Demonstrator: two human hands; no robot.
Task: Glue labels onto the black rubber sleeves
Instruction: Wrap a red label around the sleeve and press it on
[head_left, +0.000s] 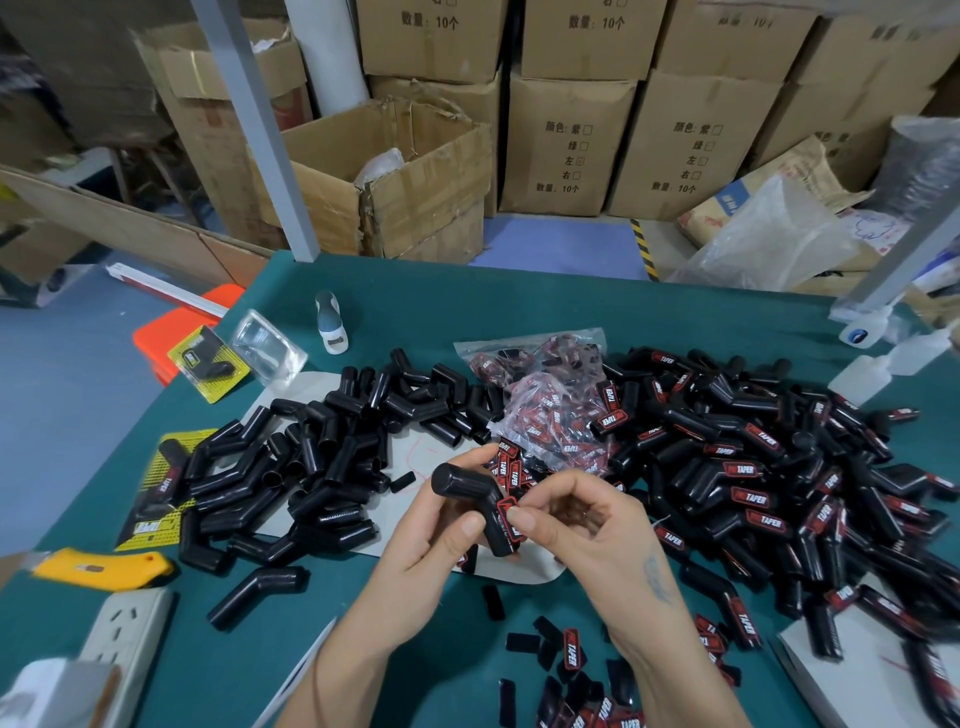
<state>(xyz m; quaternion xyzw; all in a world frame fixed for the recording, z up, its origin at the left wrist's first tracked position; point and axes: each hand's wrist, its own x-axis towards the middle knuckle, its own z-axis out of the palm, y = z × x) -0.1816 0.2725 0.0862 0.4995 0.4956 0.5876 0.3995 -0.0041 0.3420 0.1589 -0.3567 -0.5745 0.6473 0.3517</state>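
Over green table (519, 306), left hand (436, 525) grips sleeve (470, 506) (partly hidden); right hand (587, 525) pinches label (506, 506).

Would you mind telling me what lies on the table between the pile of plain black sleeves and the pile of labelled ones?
In the head view, a clear plastic bag of red-and-black labels lies between the plain sleeves and the labelled sleeves.

Labels on sleeves (750, 498): "TAPER" is printed in white on red and black.
Loose labels (571, 656): "TAPER" is shown.
Cardboard boxes (566, 150): "数量: 10个" and "颜色: 紫 绿 左 右" are printed.
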